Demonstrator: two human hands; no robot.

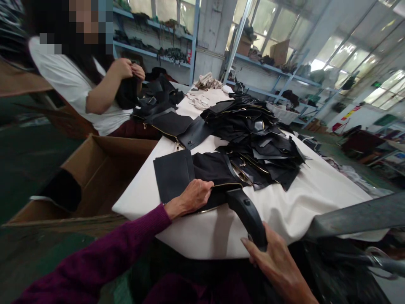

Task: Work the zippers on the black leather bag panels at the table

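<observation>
My left hand (pixel 193 196) is closed, its fingertips pinching the edge of a black zippered panel (pixel 218 196) near the table's front edge. My right hand (pixel 275 257) grips the lower end of a curved black strap-like piece (pixel 249 213) with a small dark round spot near its top. The upper end of that piece touches or overlaps the zippered panel; I cannot tell whether they are joined. Behind the panel lies more black fabric (pixel 210 166), beside a flat black square (pixel 172 173). What lies beneath my left fingers is hidden.
A large heap of black zippered pieces (pixel 247 122) covers the table's middle. An open cardboard box (pixel 95 169) stands at the left. A co-worker in a white top (pixel 72 80) handles black material beyond it. A grey metal bar (pixel 357 215) juts in from the right.
</observation>
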